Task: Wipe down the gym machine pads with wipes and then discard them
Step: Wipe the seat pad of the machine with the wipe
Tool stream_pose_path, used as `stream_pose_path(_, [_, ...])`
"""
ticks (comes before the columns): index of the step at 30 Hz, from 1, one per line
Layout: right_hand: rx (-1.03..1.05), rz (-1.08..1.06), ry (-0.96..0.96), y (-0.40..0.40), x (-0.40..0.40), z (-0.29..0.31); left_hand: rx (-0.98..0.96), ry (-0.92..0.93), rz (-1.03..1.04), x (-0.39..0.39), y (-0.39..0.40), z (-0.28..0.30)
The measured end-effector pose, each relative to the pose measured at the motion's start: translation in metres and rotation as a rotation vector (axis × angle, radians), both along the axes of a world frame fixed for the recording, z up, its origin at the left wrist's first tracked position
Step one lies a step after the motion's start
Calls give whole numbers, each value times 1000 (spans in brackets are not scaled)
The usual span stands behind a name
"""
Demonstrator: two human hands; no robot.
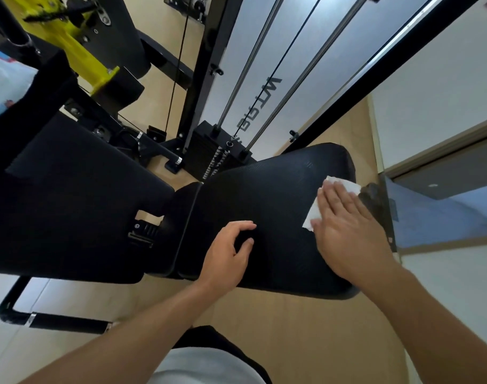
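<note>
Wipe (339, 189) flat under right hand (347, 228) fingers (333, 194), on seat pad (264, 195).

A black padded seat pad (264, 206) carries a white wipe (344, 187) toward its three o'clock edge, flat under the right hand (344, 225). The left hand (228, 250) rests on the pad near six o'clock, fingers loosely bent.
</note>
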State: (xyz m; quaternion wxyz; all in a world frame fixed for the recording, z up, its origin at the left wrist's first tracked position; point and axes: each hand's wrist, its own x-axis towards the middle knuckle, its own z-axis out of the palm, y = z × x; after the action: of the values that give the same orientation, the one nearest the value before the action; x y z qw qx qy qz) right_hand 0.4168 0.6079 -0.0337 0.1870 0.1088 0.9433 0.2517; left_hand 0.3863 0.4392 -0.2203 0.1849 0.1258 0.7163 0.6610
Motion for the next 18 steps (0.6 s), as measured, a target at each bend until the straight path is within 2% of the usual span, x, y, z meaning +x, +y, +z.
stream_pose_path(6, [-28, 106, -171, -51, 53, -22, -46, -60, -32, 26, -31, -13])
stream_pose_path(14, [-8, 287, -334, -85, 50, -94, -48, -178, -36, 38, -68, -20])
stream_pose_path(16, [-62, 339, -359, -99, 41, -113, -40, -249, 15, 37, -80, -22])
stream_pose_path(18, [-251, 297, -319, -117, 28, -127, -33, -330, 91, 34, -95, -24])
